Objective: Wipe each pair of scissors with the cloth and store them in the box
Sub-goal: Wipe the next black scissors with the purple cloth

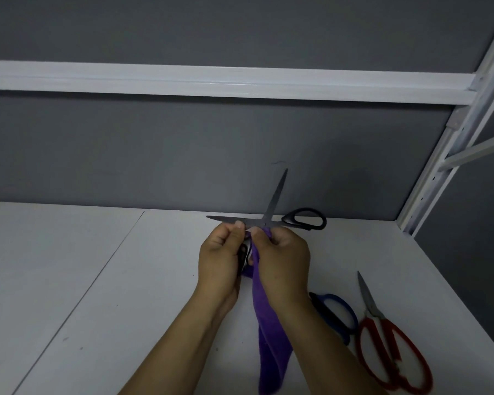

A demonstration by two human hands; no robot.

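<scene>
Open black scissors [272,205] are gripped by the curled fingers of the left hand [221,253]. A purple cloth [271,337] is pinched against them by the right hand [283,252].

Bare left forearm [183,349], bare right forearm [322,346], left grip [221,255], right grip [283,252], short rounded fingernails [239,224]
</scene>
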